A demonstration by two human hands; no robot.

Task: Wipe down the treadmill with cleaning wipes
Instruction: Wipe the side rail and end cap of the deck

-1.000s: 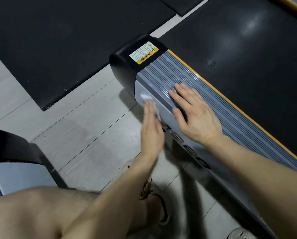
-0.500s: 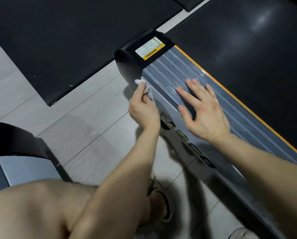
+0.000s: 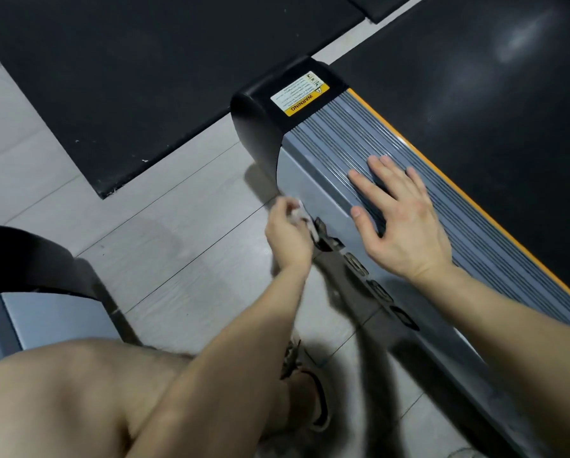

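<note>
The treadmill's grey ribbed side rail (image 3: 339,140) runs from the upper middle to the lower right, with a black end cap (image 3: 260,110) bearing a yellow warning label (image 3: 300,94). The black running belt (image 3: 475,77) lies beyond an orange edge strip. My left hand (image 3: 288,236) grips a crumpled white wipe (image 3: 301,218) against the rail's grey side face, low near the floor and just below the end cap. My right hand (image 3: 402,223) rests flat on the ribbed top of the rail, fingers spread.
Grey floor tiles (image 3: 164,233) lie beside the treadmill, with a black rubber mat (image 3: 128,77) at the upper left. Part of another machine (image 3: 29,276) sits at the left edge. My bare knee (image 3: 65,398) and shoe (image 3: 313,391) are at the bottom.
My left hand has slid the wipe down the rail's side face from near the end cap's top edge to near the floor. My right hand has stayed on the ribbed top.
</note>
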